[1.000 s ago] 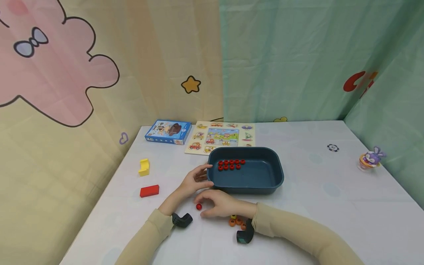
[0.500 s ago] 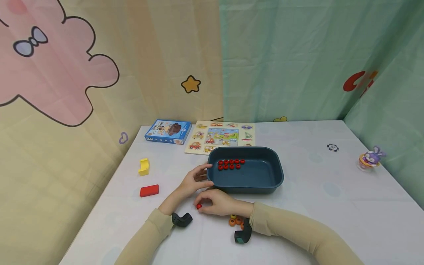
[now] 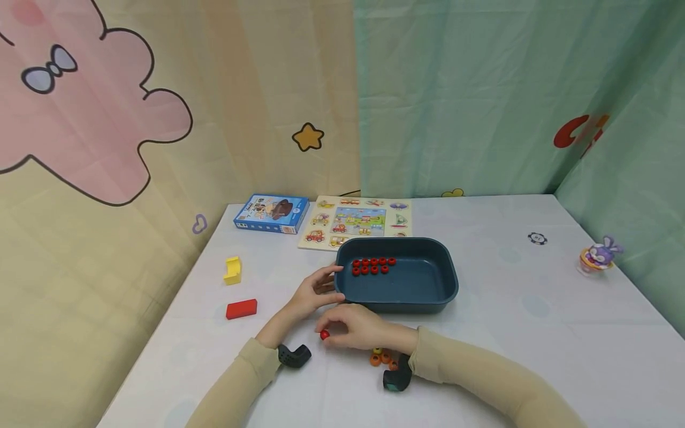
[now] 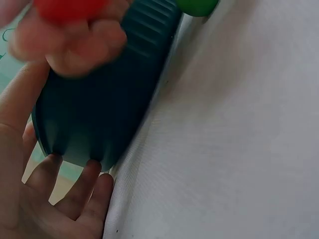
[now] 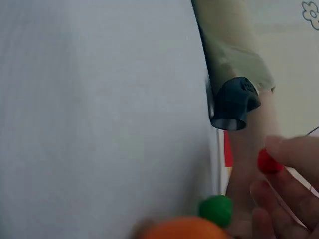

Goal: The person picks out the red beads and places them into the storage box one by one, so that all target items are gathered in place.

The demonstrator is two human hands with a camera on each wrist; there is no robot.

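Note:
Between thumb and index finger my right hand (image 3: 355, 328) pinches a red bead (image 3: 324, 335), just in front of the dark blue tray (image 3: 401, 307). The same bead (image 5: 269, 162) shows at the fingertips in the right wrist view. My left hand (image 3: 309, 296) rests against the tray's left end, its fingertips (image 4: 92, 169) touching the outer wall. Inside the tray, several red beads (image 3: 374, 261) lie in two rows at the left. Orange beads (image 3: 375, 359) and a yellow bead (image 3: 377, 351) lie by my right wrist. A green bead (image 5: 216, 210) is hidden from the head view.
A red block (image 3: 242, 309) and a yellow block (image 3: 232, 271) lie on the left of the table. Behind the tray are a blue box (image 3: 272, 213) and a picture puzzle board (image 3: 358, 220). A purple rabbit figure (image 3: 599, 255) stands at the far right.
My right thumb and index finger have come together on the red bead, and the bead has shifted slightly to the right with them. The left hand and tray have stayed put.

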